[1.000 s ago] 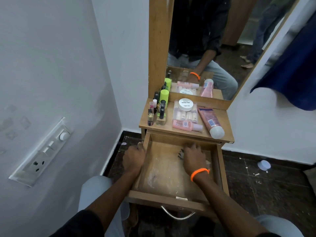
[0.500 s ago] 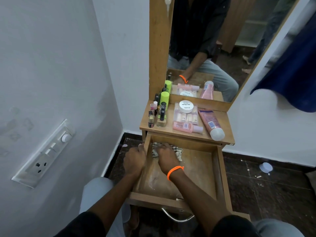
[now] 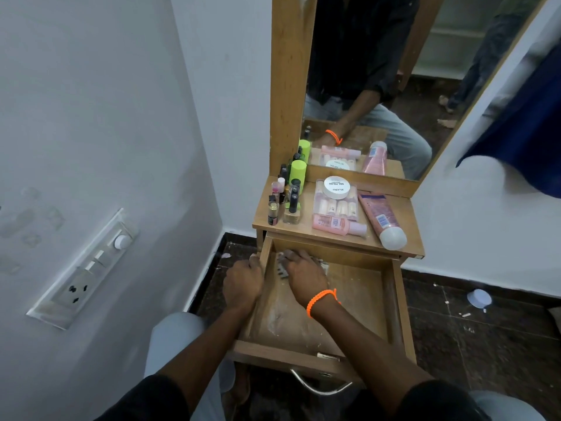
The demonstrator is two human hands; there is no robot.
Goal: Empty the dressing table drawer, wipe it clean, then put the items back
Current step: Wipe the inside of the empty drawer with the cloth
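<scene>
Left hand (image 3: pixel 243 282) grips drawer (image 3: pixel 397 305) wall; right hand (image 3: pixel 305 276) presses cloth (image 3: pixel 282 270) on dusty floor.

head cam, looks fwd/down, close over open drawer (image 3: pixel 397 302)

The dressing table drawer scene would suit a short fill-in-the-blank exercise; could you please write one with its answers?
1. The right hand presses a cloth into the drawer's back ____ corner.
2. The left hand grips the drawer's ____ wall.
3. The band on the right wrist is ____.
4. The white round tub rests on top of a clear ____.

Answers: left; left; orange; box
</scene>
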